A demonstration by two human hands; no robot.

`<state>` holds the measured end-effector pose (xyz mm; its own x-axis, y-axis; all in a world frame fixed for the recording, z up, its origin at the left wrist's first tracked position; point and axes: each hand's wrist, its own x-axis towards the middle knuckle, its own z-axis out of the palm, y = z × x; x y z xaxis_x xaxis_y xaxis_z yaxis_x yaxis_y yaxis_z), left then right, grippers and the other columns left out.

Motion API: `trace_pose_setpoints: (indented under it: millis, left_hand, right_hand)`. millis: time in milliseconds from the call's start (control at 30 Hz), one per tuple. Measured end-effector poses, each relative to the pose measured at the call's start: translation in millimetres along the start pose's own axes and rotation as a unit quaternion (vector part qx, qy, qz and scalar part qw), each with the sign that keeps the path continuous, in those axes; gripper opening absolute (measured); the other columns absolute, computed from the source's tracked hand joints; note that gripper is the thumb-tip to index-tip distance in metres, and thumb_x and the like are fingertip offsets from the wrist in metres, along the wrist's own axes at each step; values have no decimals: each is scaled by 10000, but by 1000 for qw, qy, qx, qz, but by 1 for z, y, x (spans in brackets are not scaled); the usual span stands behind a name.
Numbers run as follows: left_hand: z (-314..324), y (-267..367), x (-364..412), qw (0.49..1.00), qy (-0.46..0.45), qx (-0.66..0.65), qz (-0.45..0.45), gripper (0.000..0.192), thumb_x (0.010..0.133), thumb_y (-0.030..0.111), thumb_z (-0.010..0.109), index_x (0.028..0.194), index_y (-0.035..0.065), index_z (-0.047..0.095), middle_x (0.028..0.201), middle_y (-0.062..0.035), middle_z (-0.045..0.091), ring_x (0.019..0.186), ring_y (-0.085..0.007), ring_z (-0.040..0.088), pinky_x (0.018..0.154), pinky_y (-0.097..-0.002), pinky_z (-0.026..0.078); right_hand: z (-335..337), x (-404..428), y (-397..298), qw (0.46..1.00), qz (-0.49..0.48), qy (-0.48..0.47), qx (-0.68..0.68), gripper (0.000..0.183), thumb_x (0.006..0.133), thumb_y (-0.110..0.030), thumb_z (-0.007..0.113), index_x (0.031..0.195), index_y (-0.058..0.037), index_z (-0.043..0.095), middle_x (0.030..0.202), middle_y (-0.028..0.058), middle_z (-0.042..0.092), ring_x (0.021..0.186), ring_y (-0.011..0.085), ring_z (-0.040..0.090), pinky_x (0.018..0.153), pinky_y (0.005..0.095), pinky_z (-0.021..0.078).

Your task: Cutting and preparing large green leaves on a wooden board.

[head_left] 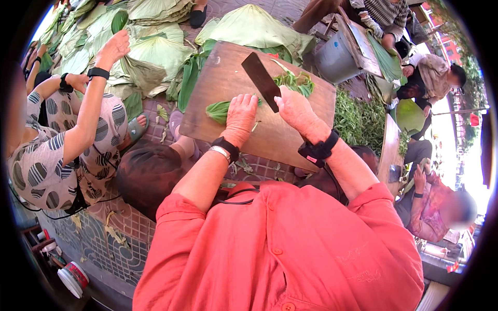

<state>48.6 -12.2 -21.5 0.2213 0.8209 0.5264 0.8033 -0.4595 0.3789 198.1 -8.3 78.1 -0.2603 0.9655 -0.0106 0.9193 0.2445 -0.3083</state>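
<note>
A broad wooden cutting board lies before me, tilted in the view. My left hand presses down on a folded green leaf bundle, its fingers together over the bundle's right part. A cleaver with a dark rectangular blade is gripped by its handle in my right hand. The blade points away from me, to the right of the left hand; I cannot tell whether it touches the board. Beyond my right hand, cut green leaf strips form a loose pile on the board.
Large dried leaves are spread beyond the board. Chopped greens heap at its right. A metal bucket stands at the upper right. On the left sits a person in a patterned top, one arm raised; more people work along the right.
</note>
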Motion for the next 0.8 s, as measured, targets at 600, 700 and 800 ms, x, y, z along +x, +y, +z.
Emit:
trace_pose_setpoints:
  millis: [600, 700, 800]
  left_hand:
    - [-25, 13, -6, 996, -41, 58, 44, 286, 730, 131, 558, 1012, 110, 598, 1020, -91, 546, 1007, -248, 486, 874, -359, 373]
    - [-30, 1, -8, 995, -42, 81, 41, 285, 725, 125, 555, 1002, 164, 607, 970, -69, 552, 948, -229, 499, 830, -351, 380]
    - [-23, -8, -1, 996, -68, 45, 28, 278, 714, 109, 548, 988, 137, 589, 893, -50, 557, 879, -220, 517, 785, -354, 390]
  right_hand:
    - [28, 20, 25, 999, 7, 44, 23, 201, 816, -186, 548, 874, -3, 488, 735, 219, 594, 729, 394, 586, 637, 467, 466]
    - [10, 0, 11, 999, -2, 46, 6, 190, 821, -174, 540, 875, -2, 480, 719, 220, 588, 716, 394, 584, 624, 464, 466]
    - [-5, -7, -4, 1000, -12, -2, -1, 178, 827, -162, 530, 870, 1, 472, 701, 220, 584, 700, 397, 580, 612, 466, 464]
